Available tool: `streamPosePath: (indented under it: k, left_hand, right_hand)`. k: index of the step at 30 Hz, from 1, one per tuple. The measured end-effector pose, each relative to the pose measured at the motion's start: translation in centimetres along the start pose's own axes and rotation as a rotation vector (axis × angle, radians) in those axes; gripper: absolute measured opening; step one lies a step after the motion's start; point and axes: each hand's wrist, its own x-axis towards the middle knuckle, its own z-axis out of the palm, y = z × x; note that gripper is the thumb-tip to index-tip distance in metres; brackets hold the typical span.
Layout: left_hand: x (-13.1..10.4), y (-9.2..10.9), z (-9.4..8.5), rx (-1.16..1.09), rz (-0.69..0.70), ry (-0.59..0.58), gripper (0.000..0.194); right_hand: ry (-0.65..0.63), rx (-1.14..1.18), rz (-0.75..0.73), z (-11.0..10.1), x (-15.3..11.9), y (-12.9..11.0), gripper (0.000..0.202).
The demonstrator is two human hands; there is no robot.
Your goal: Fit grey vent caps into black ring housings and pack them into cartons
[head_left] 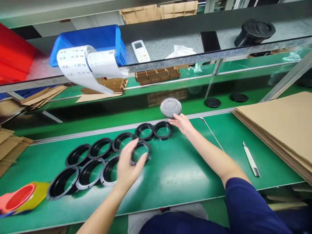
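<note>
My right hand [180, 123] grips the near edge of a round grey disc [170, 108], raised above the far edge of the green table [170, 175]. Two rows of black rings stand on the table. My left hand [130, 161] is over the front row with thumb and fingers apart, beside a black ring [141, 152] that shows between them; whether the fingers touch it is unclear. Another ring [163, 130] ends the back row, just below the disc. Farther left the rings lie close together, among them a large one [63, 182] at the front left.
A white cutter [251, 159] and stacked cardboard [280, 120] are on the right. Tape rolls [24, 196] lie at the left. Overhead, a shelf [161, 42] bears a blue bin [97, 39], labels, a remote and a phone. Two black discs [213, 102] lie behind the table.
</note>
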Motion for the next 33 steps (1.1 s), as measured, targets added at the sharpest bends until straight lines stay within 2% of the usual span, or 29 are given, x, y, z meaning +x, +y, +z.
streamPosePath:
  k: [2, 4, 6, 8, 9, 10, 12, 13, 14, 16, 18, 20, 23, 26, 30, 33]
  left_hand:
    - [1.3, 0.5, 3.0, -0.353, -0.101, -0.031, 0.088]
    - [3.0, 1.0, 5.9, -0.69, -0.213, -0.107, 0.092]
    - [4.0, 1.3, 8.0, -0.89, -0.301, -0.19, 0.091]
    - [4.0, 1.5, 9.2, -1.018, -0.367, -0.223, 0.092]
    - [3.6, 1.4, 9.4, -1.078, -0.396, -0.218, 0.091]
    - [3.2, 1.3, 9.6, -1.133, -0.422, -0.196, 0.089]
    - [2.2, 1.1, 9.8, -1.224, -0.465, -0.149, 0.085]
    - [1.8, 0.9, 9.9, -1.254, -0.486, -0.15, 0.085]
    - [1.5, 0.9, 9.9, -1.27, -0.507, -0.162, 0.086]
    - [1.1, 0.8, 10.0, -1.269, -0.542, -0.191, 0.091]
    - [1.0, 0.8, 10.0, -1.254, -0.565, -0.197, 0.095]
    - [0.9, 0.9, 9.9, -1.246, -0.577, -0.198, 0.098]
    - [0.8, 0.9, 9.8, -1.212, -0.612, -0.3, 0.099]
    - [0.7, 1.1, 9.9, -1.213, -0.656, -0.408, 0.098]
    - [0.7, 1.1, 10.1, -1.309, -0.723, -0.397, 0.095]
    - [0.7, 0.9, 10.2, -1.391, -0.785, -0.39, 0.091]
  right_hand:
    - [-0.173, 0.054, 0.011, 0.0, -4.7, 1.6, 0.008]
    - [-0.318, 0.05, 0.074, -0.4, -8.8, 3.5, 0.026]
    - [-0.403, -0.04, 0.148, -1.2, -11.8, 5.1, 0.046]
    - [-0.404, -0.214, 0.154, -2.1, -13.2, 6.0, 0.058]
    - [-0.344, -0.336, 0.086, -2.6, -13.3, 6.1, 0.06]
    - [-0.245, -0.47, -0.043, -3.1, -13.2, 6.0, 0.06]
    - [-0.04, -0.727, -0.43, -4.0, -12.4, 5.6, 0.056]
    - [0.011, -0.825, -0.634, -4.2, -11.9, 5.4, 0.051]
    - [0.007, -0.897, -0.801, -4.4, -11.5, 5.2, 0.046]
    - [-0.1, -0.98, -0.962, -4.5, -10.8, 5.4, 0.042]
    - [-0.164, -1.02, -0.979, -4.4, -10.5, 5.9, 0.041]
    - [-0.161, -1.043, -0.984, -4.4, -10.6, 6.4, 0.042]
    - [-0.175, -1.094, -0.981, -4.7, -10.8, 6.7, 0.048]
    - [-0.205, -1.06, -0.887, -5.0, -11.1, 6.4, 0.059]
    - [-0.217, -0.851, -0.731, -5.3, -11.4, 5.9, 0.066]
    - [-0.187, -0.796, -0.645, -5.6, -11.6, 5.7, 0.07]
